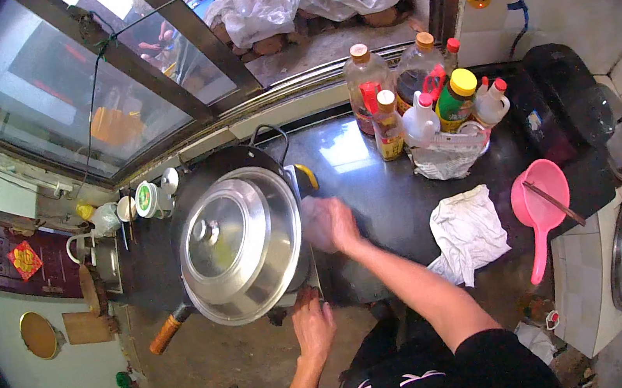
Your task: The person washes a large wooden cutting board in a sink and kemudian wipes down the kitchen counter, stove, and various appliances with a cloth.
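Observation:
A wok with a long wooden handle sits on a stove, part of whose metal body shows at the right. A domed metal lid with a clear centre and a round knob covers most of the wok. My right hand holds a blurred, pale cloth against the black countertop, just right of the stove. My left hand is at the stove's front edge, below the lid; its fingertips are partly hidden, so its grip is unclear.
Sauce bottles and a basket of condiments stand at the back right. A crumpled white cloth and a pink ladle lie near the right front. White tubs stand left of the wok. A sliding window runs behind.

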A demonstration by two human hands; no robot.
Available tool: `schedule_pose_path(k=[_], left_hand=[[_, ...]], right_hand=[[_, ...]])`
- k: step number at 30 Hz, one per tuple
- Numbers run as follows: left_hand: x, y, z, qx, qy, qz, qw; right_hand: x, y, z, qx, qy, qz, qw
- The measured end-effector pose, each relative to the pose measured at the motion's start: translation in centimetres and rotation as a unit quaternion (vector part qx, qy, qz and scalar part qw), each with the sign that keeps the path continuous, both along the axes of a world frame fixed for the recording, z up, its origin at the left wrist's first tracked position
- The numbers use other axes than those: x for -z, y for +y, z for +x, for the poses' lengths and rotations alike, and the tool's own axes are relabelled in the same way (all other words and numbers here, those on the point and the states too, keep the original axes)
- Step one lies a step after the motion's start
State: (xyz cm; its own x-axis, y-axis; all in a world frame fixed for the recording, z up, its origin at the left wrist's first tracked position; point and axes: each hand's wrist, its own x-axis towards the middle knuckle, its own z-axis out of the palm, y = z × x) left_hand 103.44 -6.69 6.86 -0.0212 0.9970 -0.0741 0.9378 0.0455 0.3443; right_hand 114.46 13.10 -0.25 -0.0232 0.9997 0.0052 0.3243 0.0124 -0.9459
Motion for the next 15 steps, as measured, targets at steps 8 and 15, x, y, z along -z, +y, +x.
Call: schedule_pose_path(k=[8,15], left_hand=[[-0.8,2.6,2.3,0.001,0.004,0.050,0.999],[-1.8,2.3,2.7,-0.053,0.033,-0.004,0.998]], right_hand=[[2.6,16.5,-1.7,-0.041,0.035,0.234,0.971],[0.8,10.3,1.1,-0.057,0.084,-0.056,0.993]])
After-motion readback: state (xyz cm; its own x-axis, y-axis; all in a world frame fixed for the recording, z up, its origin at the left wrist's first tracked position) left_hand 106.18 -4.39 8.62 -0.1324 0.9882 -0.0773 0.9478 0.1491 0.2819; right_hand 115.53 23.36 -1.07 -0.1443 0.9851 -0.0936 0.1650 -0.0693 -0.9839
